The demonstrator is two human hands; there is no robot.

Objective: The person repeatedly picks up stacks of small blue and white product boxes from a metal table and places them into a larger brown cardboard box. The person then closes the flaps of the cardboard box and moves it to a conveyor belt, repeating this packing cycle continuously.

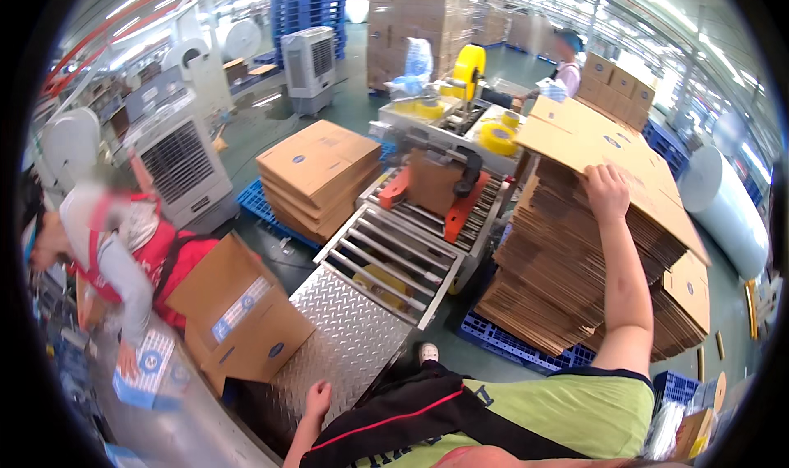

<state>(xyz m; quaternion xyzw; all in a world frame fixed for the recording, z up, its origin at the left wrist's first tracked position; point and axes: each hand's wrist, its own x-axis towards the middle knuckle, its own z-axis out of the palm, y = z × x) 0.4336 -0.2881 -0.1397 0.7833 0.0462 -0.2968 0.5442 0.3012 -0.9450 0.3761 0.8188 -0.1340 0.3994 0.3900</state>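
One green shirt [567, 410] sits nearest, the left hand [318, 399] loosely clenched near one open box [283, 328], the right hand [607, 193] gripping the edge of one flat carton [575, 131] atop one tall stack [546, 262] of brown cardboard.

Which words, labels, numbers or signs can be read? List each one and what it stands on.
None reads clearly enough to quote.
Green shirt: dark lettering, partly covered by black cloth.
Open carton: blue-and-white label and round blue mark, too small.
Blue-and-white pack under the co-worker's hand: print, blurred.
Top flat carton at the right hand: blue mark, too small.
Left carton stack: blue mark, too small.
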